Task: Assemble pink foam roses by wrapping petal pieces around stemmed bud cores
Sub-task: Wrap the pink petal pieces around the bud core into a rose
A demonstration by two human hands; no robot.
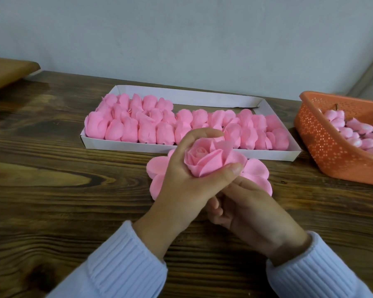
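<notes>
A: What surface is shown, and what room?

B: A dark, strongly grained wooden table is seen from above, set against a plain pale grey-blue wall. At the far left, the corner of a lighter brown board is raised above the tabletop.

A: What is laid out on it?

B: A shallow white cardboard tray is placed across the middle, packed in rows with pink foam petal pieces; its far right corner is left bare. Near the tray's right end an orange perforated basket is set, and stemmed bud cores are heaped in it.

A: Where is the rose?

B: A pink foam rose is held just in front of the tray, over the middle of the table. It is gripped by the left hand — the thumb is pressed across its near side and the forefinger is arched over its far side. Beneath it a flat petal layer is spread, its lobes showing on either side of the hands.

A: And the other hand?

B: The right hand is tucked under the left, its fingers curled inward — whether anything is pinched there cannot be told. Ribbed pale blue sleeves are worn at both wrists.
</notes>
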